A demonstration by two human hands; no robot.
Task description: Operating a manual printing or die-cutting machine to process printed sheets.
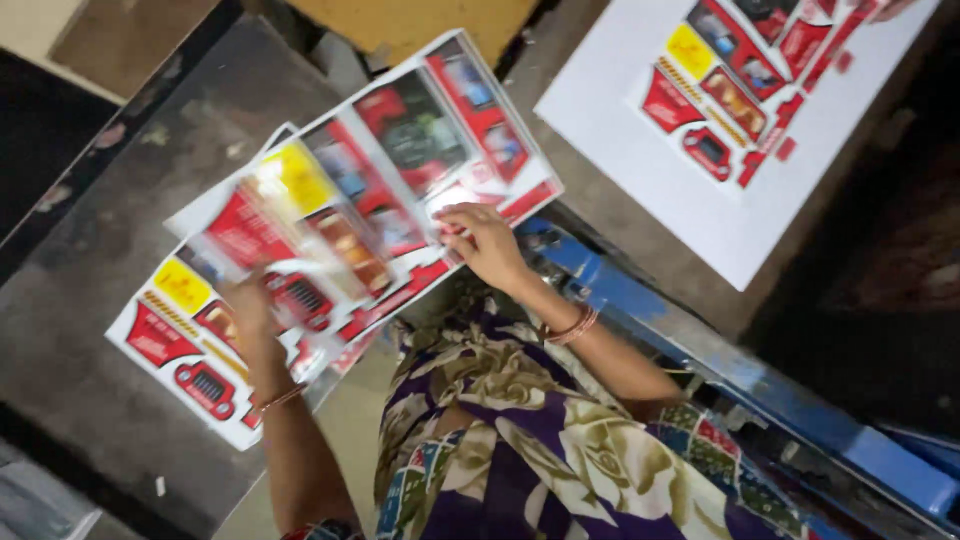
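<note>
A glossy printed sheet [400, 150] covered with red, yellow and black sticker shapes is held up over a dark work surface [90, 260]. My right hand [485, 240] pinches its lower right edge. My left hand [248, 305] grips its lower left part, fingers partly hidden behind the sheet. Under it lies another sheet of the same print [175, 340], flat on the surface, partly covered by the held one.
A white board [640, 160] with the same sticker shapes lies at the upper right. A blue metal bar [700, 340] runs diagonally to the lower right. My patterned purple clothing [520, 450] fills the bottom centre. A brown board [420, 20] sits at the top.
</note>
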